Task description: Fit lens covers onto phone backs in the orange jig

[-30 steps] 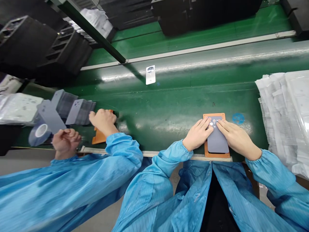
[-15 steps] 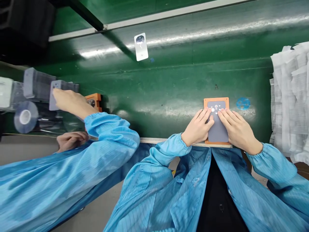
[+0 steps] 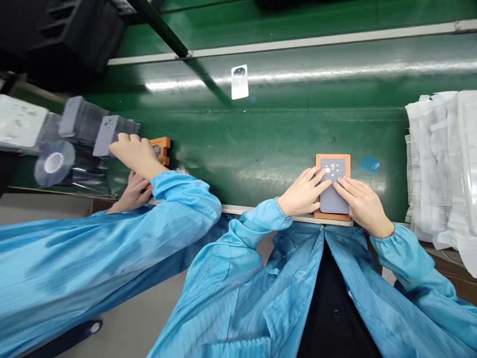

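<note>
A grey phone back panel [image 3: 334,196] with small holes near its top lies in an orange fixture [image 3: 332,217] at the bench's front edge. My left hand [image 3: 301,193] rests on the panel's left side, its fingers stretched out and the fingertips touching below the hole group. From the right, my right hand [image 3: 360,200] lies over the panel's edge with fingers extended, tips on the surface near the middle. Neither hand is wrapped round anything. What is under the fingertips is hidden.
To the left, a co-worker's hand [image 3: 132,151] is by stacked grey panels [image 3: 107,134] and another orange fixture [image 3: 164,145]. A clear tape roll [image 3: 54,163] lies nearby. A white panel [image 3: 239,82] sits further back. White wrapped sheets [image 3: 432,164] are stacked at right.
The view has shifted. My right fingertips have moved down the panel, away from the holes. The co-worker's reaching hand has shifted toward the orange fixture beside it.
</note>
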